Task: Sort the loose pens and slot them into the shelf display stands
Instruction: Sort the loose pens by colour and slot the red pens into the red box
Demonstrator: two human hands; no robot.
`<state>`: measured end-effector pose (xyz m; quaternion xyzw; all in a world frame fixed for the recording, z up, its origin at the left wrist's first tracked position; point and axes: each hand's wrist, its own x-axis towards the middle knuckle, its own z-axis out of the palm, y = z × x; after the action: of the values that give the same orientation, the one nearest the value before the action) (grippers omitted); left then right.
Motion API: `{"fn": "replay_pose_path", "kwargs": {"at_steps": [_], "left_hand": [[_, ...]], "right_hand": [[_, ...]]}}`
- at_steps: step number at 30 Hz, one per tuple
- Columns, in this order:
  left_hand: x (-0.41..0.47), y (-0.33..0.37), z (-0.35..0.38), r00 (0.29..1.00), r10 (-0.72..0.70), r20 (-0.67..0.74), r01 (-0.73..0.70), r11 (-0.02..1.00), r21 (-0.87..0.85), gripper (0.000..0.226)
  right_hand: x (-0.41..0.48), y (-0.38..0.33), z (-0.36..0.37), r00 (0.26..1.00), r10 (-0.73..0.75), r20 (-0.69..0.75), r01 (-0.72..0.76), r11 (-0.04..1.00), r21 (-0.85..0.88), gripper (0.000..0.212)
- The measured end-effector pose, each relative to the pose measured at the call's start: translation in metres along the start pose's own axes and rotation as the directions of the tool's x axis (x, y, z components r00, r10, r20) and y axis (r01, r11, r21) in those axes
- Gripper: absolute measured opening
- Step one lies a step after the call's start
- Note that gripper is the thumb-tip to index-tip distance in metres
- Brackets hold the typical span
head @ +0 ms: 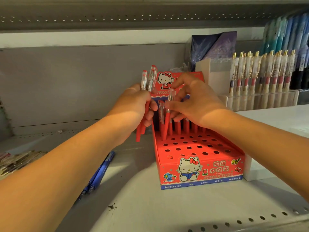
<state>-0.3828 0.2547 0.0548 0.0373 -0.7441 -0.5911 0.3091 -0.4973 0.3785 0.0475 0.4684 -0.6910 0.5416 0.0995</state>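
A red Hello Kitty display stand with rows of round holes sits on the shelf in the middle. Several red pens stand in its back rows. My left hand grips a bunch of red pens upright, just left of the stand. My right hand pinches one red pen between thumb and fingers, its tip down at a hole in the stand's back left part. The front rows of holes hold nothing.
Two blue pens lie on the shelf at the left front. A pile of pale pens lies at the far left. A clear stand of gold-clipped pens stands at the right rear, with packaged goods behind.
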Motion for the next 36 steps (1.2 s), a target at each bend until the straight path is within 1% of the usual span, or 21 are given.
{"fn": "replay_pose_path", "kwargs": {"at_steps": [3,5,7,9,11,12,13,14,15,16,17,18,20,22,26,30,32,34,36], "left_hand": [[0.000,0.000,0.001,0.998,0.062,0.006,-0.062,0.996,0.061,0.022],[0.000,0.000,0.000,0.995,0.095,0.004,-0.095,0.991,0.091,0.022],[0.000,0.000,-0.001,0.991,0.131,0.006,-0.131,0.987,0.096,0.022],[0.000,0.000,-0.002,0.988,0.152,0.010,-0.152,0.986,0.073,0.022],[0.000,0.001,-0.003,0.988,0.154,0.018,-0.154,0.987,0.044,0.021],[-0.001,0.001,-0.003,0.988,0.149,0.029,-0.149,0.988,0.030,0.020],[-0.001,0.001,-0.002,0.989,0.141,0.043,-0.142,0.990,0.016,0.019],[-0.002,0.001,-0.001,0.989,0.132,0.062,-0.132,0.991,0.002,0.019],[-0.003,0.001,-0.001,0.989,0.123,0.082,-0.123,0.992,-0.009,0.018],[-0.004,0.001,-0.001,0.988,0.116,0.105,-0.115,0.993,-0.017,0.018],[-0.005,0.001,-0.001,0.985,0.110,0.134,-0.108,0.994,-0.020,0.018],[-0.006,0.001,-0.001,0.980,0.103,0.170,-0.100,0.995,-0.023,0.017],[-0.009,0.001,0.000,0.965,0.084,0.249,-0.077,0.996,-0.035,0.016],[-0.011,0.000,0.001,0.952,0.065,0.299,-0.051,0.997,-0.053,0.015],[-0.012,0.002,0.001,0.952,0.030,0.306,-0.009,0.997,-0.071,0.013],[-0.012,0.006,0.001,0.959,0.030,0.281,-0.010,0.997,-0.071,0.013],[-0.011,0.008,0.001,0.969,0.055,0.239,-0.030,0.994,-0.105,0.006],[-0.008,0.008,0.000,0.975,0.085,0.205,-0.067,0.993,-0.094,0.007],[-0.006,0.008,-0.002,0.973,0.114,0.202,-0.112,0.994,-0.021,0.007]], "right_hand": [[-0.002,0.000,0.004,0.999,-0.017,0.052,0.017,1.000,0.008,0.032],[-0.002,0.000,0.004,0.997,-0.033,0.064,0.034,0.999,-0.016,0.031],[-0.003,-0.001,0.002,0.995,-0.054,0.089,0.062,0.995,-0.082,0.030],[-0.004,-0.001,0.001,0.982,-0.063,0.180,0.098,0.976,-0.193,0.024],[-0.006,-0.002,0.000,0.968,-0.045,0.248,0.104,0.967,-0.234,0.015],[-0.006,-0.003,-0.002,0.968,-0.052,0.245,0.118,0.957,-0.264,0.011],[-0.005,-0.005,-0.004,0.973,-0.072,0.218,0.137,0.943,-0.303,0.011],[-0.003,-0.007,-0.006,0.980,-0.088,0.177,0.142,0.937,-0.320,0.015],[-0.001,-0.010,-0.008,0.989,-0.085,0.123,0.116,0.955,-0.272,0.019],[0.001,-0.013,-0.010,0.996,-0.056,0.065,0.066,0.984,-0.165,0.021],[0.002,-0.016,-0.011,1.000,-0.002,0.015,0.003,1.000,-0.024,0.022],[0.003,-0.018,-0.012,0.999,0.054,-0.008,-0.053,0.992,0.111,0.023],[0.002,-0.021,-0.014,0.995,0.100,0.011,-0.099,0.951,0.292,0.028],[0.001,-0.022,-0.016,0.996,0.088,0.029,-0.092,0.914,0.394,0.028],[0.001,-0.026,-0.017,0.999,0.055,0.003,-0.048,0.853,0.520,0.027],[0.004,-0.026,-0.022,0.993,0.102,-0.059,-0.043,0.778,0.626,0.022],[0.006,-0.027,-0.028,0.988,0.128,-0.087,-0.038,0.747,0.664,0.020],[0.007,-0.027,-0.033,0.982,0.148,-0.113,-0.038,0.752,0.658,0.020],[0.009,-0.026,-0.036,0.977,0.160,-0.138,-0.040,0.782,0.622,0.020]]}}
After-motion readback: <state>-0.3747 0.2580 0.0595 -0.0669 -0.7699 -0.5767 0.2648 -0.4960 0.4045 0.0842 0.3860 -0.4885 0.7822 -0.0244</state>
